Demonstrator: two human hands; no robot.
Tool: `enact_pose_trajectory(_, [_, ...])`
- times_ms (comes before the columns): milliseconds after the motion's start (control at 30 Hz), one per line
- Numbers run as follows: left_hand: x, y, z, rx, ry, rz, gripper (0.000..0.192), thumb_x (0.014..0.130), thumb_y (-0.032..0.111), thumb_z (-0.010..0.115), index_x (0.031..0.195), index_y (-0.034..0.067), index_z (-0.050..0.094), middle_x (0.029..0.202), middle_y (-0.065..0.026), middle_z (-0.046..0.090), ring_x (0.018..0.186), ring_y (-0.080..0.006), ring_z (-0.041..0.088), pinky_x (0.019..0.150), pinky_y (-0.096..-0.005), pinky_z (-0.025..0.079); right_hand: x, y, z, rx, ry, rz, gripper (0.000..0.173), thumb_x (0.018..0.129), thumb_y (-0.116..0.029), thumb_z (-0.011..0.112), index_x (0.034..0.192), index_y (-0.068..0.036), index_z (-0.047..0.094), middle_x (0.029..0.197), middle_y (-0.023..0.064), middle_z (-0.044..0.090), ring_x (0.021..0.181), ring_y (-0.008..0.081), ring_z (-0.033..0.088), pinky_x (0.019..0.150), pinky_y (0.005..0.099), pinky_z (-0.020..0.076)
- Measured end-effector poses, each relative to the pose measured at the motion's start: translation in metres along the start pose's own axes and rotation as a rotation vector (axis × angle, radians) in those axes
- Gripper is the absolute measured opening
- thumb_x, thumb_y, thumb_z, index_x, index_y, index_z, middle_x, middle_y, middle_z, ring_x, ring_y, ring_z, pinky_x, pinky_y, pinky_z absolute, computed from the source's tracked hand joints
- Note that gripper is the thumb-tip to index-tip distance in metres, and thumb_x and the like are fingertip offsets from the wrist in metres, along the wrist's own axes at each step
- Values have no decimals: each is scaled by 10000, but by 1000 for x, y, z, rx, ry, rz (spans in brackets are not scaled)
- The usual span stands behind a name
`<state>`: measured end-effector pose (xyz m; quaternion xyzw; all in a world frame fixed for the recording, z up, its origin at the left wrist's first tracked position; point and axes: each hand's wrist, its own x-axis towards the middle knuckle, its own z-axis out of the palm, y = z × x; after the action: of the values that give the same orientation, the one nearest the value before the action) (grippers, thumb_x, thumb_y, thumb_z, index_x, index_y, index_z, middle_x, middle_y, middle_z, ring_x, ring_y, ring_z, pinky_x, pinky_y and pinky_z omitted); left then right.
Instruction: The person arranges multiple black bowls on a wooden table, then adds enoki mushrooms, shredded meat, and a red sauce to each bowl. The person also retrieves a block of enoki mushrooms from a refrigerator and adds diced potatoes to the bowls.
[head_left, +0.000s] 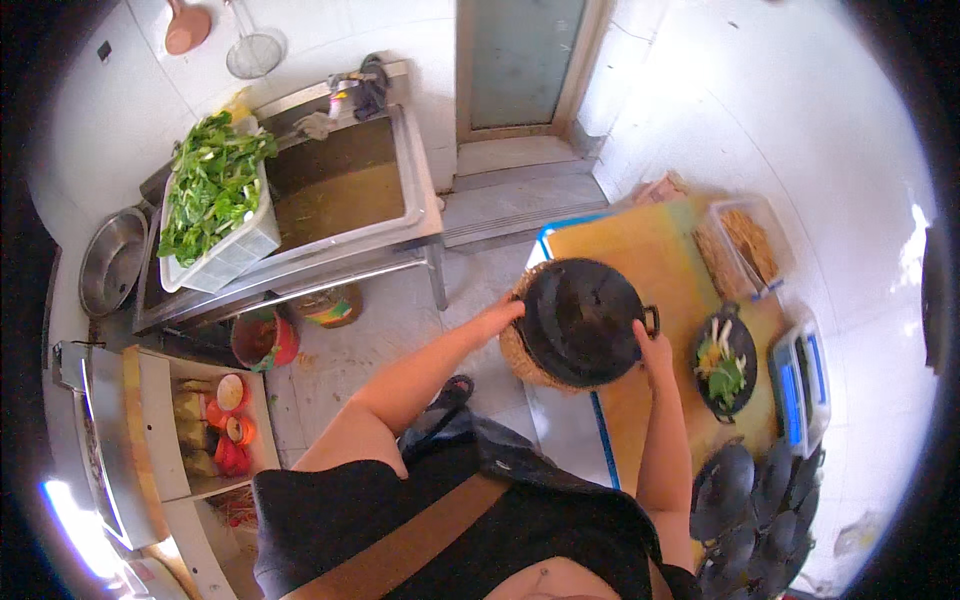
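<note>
A round black pan (589, 322) with small loop handles is held between my two hands above the left edge of the yellowish worktop (637, 247). My left hand (504, 313) grips its left side, and my right hand (654, 351) grips the right side by the handle. Under the pan shows a round, brown, rough-textured thing (521, 356); the pan hides most of it, so I cannot tell what it is. To the right of my right hand, a smaller black pan (701, 390) rests on the worktop with green leaves and pale strips of food in it.
Several black pans (739, 487) crowd the near right corner. A clear tub (776, 232) of brownish food and a blue-clipped plastic box (821, 405) stand along the wall. Leftward are a steel sink (412, 187), a white basket (266, 225) of leafy greens and a red bucket (289, 341).
</note>
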<state>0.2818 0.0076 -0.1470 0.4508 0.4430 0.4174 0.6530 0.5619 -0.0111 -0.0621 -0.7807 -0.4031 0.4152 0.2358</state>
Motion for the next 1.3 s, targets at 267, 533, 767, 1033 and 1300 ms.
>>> enact_pose_trajectory(267, [-14, 16, -157, -469, 190, -325, 468, 819, 340, 510, 1183, 55, 442, 1134, -94, 493, 1004, -253, 468, 910, -371, 353, 38, -131, 116, -198, -131, -391, 483, 822, -448, 446, 1041, -31, 547, 892, 155, 609, 814, 262, 594, 703, 351, 456])
enact_pose_trajectory(533, [-62, 92, -258, -351, 124, -86, 409, 772, 243, 536, 1117, 31, 474, 1092, -116, 517, 993, -281, 502, 827, -433, 440, -26, -432, 265, -977, 259, -1099, 163, 709, -159, 548, 790, -76, 663, 817, 86, 639, 740, 249, 597, 527, 388, 443])
enact_pose_trajectory(767, [-85, 24, -227, -459, 227, -711, 448, 677, 151, 533, 1073, -49, 466, 1075, -139, 518, 944, -302, 529, 795, -415, 451, 10, -371, 130, -669, 404, -1112, 112, 582, -193, 594, 610, -98, 647, 702, 115, 624, 631, 271, 602, 439, 399, 417])
enact_pose_trajectory(1033, [12, 78, -171, -268, 40, -447, 513, 745, 174, 513, 1198, -22, 373, 1163, -118, 473, 1049, -256, 485, 858, -373, 428, -69, 32, 8, 760, 776, 3, 342, 821, -334, 505, 936, -18, 568, 786, 163, 603, 712, 268, 591, 630, 383, 457])
enact_pose_trajectory(1300, [232, 36, 21, -133, -315, -468, 425, 811, 207, 505, 1167, 0, 401, 1117, -112, 501, 996, -236, 521, 790, -376, 471, -188, 218, 8, 874, 1185, 262, 329, 854, -345, 481, 719, -47, 518, 513, 26, 474, 365, 105, 435, 325, 235, 349])
